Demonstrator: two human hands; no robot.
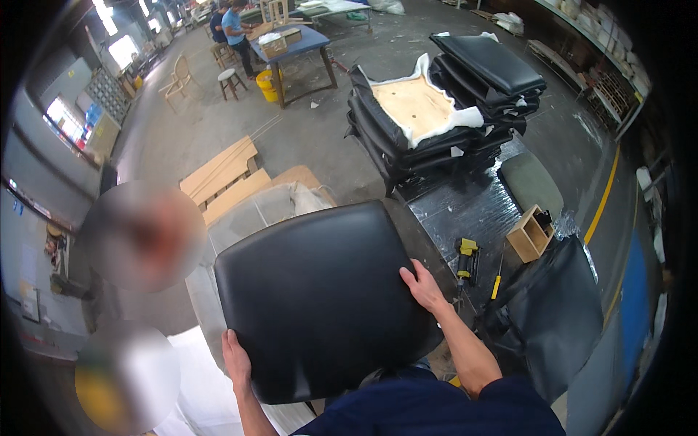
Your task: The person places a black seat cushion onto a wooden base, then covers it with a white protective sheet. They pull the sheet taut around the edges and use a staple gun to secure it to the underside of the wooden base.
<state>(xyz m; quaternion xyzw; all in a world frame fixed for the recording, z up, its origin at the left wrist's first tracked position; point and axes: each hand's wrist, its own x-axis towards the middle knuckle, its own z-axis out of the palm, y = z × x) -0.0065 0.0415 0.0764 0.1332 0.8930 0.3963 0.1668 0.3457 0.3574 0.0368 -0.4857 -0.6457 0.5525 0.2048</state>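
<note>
I'm holding the black seat [320, 291] at centre, my left grip [237, 360] clasping its eight-o'clock edge, my right grip [426, 288] its three-o'clock edge. Were either slipping on smooth covering, the seat could be knocking the yellow-black tool [466, 263] at three o'clock.

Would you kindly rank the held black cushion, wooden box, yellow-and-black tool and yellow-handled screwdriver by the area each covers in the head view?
Largest to smallest:
1. Black cushion, though nearness to the camera enlarges it
2. Wooden box
3. Yellow-and-black tool
4. Yellow-handled screwdriver, long but thin
</note>
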